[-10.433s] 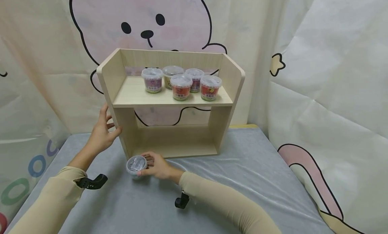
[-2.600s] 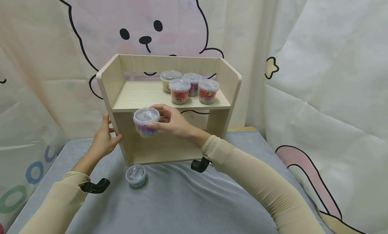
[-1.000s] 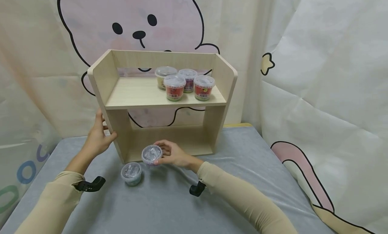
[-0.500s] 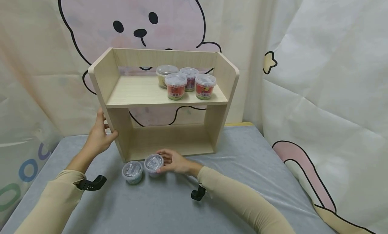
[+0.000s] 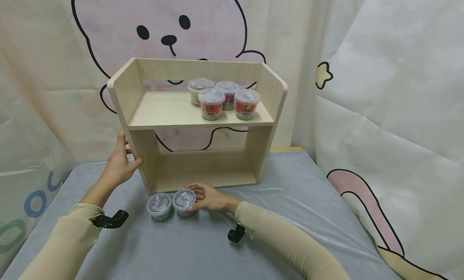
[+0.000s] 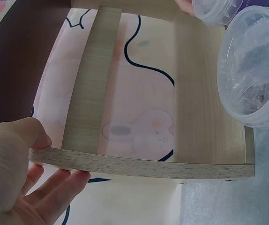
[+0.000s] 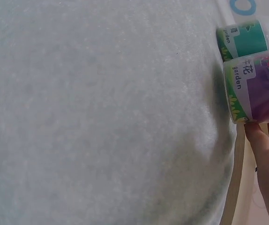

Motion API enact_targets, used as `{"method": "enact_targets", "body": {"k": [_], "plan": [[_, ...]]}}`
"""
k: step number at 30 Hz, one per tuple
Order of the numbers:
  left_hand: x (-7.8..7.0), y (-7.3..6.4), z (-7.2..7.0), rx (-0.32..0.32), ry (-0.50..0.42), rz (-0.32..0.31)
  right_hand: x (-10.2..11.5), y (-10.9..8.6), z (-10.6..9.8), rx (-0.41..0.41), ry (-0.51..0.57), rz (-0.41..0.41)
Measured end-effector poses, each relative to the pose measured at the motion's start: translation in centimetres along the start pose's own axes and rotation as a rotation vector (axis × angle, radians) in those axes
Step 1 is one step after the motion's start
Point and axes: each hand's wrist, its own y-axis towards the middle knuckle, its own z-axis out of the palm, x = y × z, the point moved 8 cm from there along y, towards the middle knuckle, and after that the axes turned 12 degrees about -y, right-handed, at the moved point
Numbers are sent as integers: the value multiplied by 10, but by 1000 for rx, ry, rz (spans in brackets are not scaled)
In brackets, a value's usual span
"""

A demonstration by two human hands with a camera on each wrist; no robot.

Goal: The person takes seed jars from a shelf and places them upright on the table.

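My right hand has its thumb and fingers round a lidded plastic cup with a purple label, upright on the cloth before the shelf. Just left of it stands a teal-labelled cup, its clear lid facing up. My left hand grips the left side panel of the two-tier wooden shelf; in the left wrist view the thumb lies on one face of that panel and the fingers on the other. On the upper tier are two red-labelled cups, a purple-labelled cup and a yellowish cup.
Grey-blue cloth covers the table. The shelf's lower tier lies behind the two front cups. Printed curtains hang behind and at both sides. A black wrist camera sits on the left sleeve, another on the right.
The purple-labelled cup came off the upper tier's left part and down to the table beside the teal cup, carried by my right hand. My left hand stays on the side panel.
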Motion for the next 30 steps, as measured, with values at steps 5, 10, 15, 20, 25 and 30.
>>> {"method": "enact_targets", "body": {"k": [5, 10, 15, 20, 25, 30], "plan": [[-1, 1, -1, -5, -7, 9, -3, 3, 0, 16, -6, -3], [-1, 0, 0, -3, -3, 7, -6, 1, 2, 36, -29, 11], [0, -1, 0, -5, -1, 4, -7, -3, 3, 55, -37, 29], [0, -1, 0, -8, -6, 10, -2, -5, -4, 24, -113, 36], [1, -1, 0, -10, -11, 7, 6, -11, -15, 0, -180, 48], [1, 0, 0, -11, -14, 16, 20, -16, -26, -20, -188, 34]]}}
